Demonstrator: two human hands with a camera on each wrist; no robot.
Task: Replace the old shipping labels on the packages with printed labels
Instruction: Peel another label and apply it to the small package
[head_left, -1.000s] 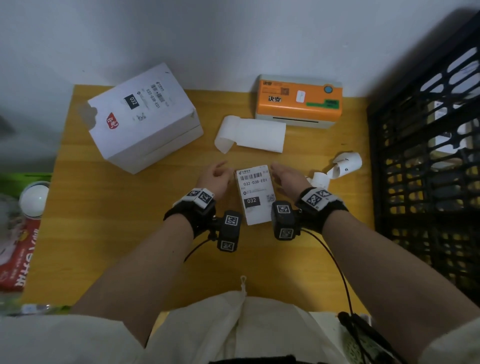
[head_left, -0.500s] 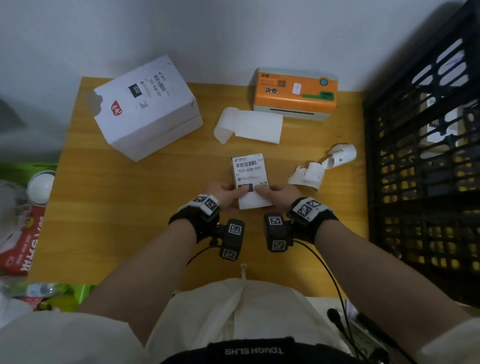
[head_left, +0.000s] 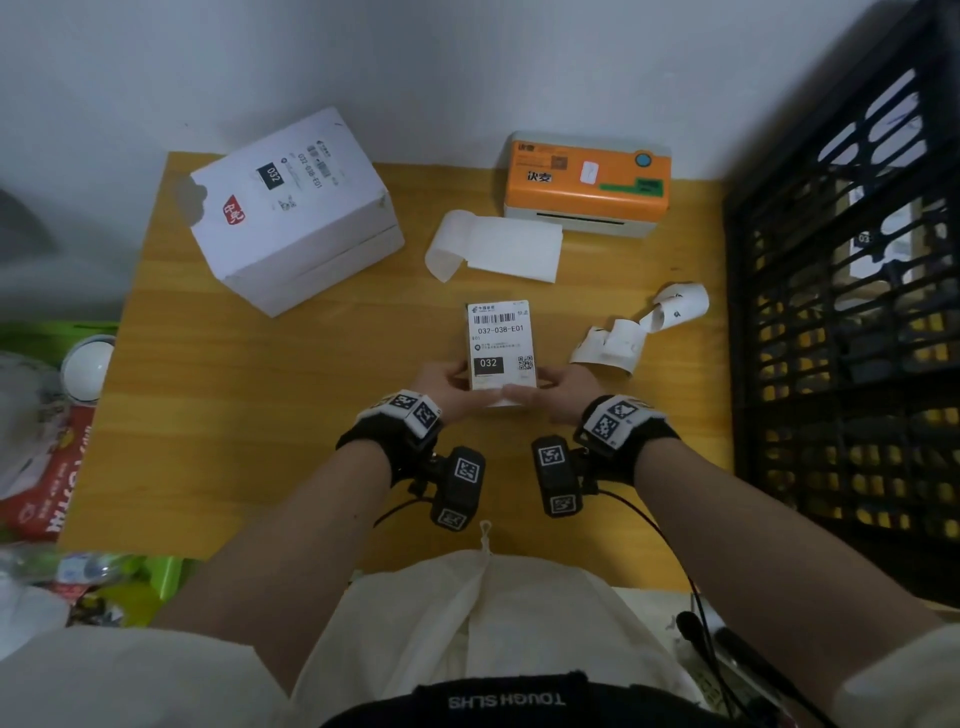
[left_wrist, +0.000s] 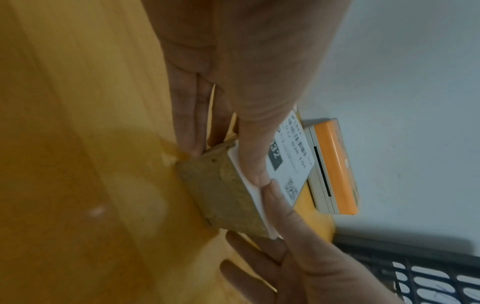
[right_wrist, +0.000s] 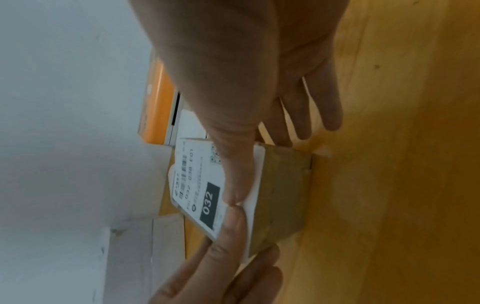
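Over the last second the small cardboard package (head_left: 501, 387) with its printed label (head_left: 500, 340) has slid back across the wooden table (head_left: 260, 415), and both thumbs now meet on the label's near edge. The left hand (head_left: 451, 387) and right hand (head_left: 551, 391) each clamp the box, fingers down its sides. Probably the label is being smoothed down, though blur hides whether it lies flat; the white box (head_left: 291, 208) beside the orange label printer (head_left: 587, 179) already wears one.
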